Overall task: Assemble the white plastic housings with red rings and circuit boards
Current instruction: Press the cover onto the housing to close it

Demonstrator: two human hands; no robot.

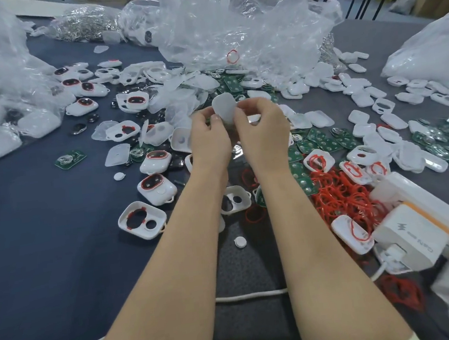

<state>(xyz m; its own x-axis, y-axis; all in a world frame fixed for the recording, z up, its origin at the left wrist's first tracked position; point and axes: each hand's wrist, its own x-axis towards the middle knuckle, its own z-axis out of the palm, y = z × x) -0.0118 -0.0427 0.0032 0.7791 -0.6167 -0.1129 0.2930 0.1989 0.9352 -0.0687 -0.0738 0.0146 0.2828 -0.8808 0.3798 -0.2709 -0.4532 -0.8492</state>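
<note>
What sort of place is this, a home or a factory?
Most likely a small assembly workshop: one table heaped with identical white housings, red rings and green circuit boards, bulk parts in clear plastic bags, while the left hand and right hand pinch a translucent piece.

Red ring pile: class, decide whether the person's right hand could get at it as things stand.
Probably yes. The red ring pile lies uncovered just beside the right forearm. But the right hand must first free its fingers, which pinch the translucent cover with the left hand.
</note>
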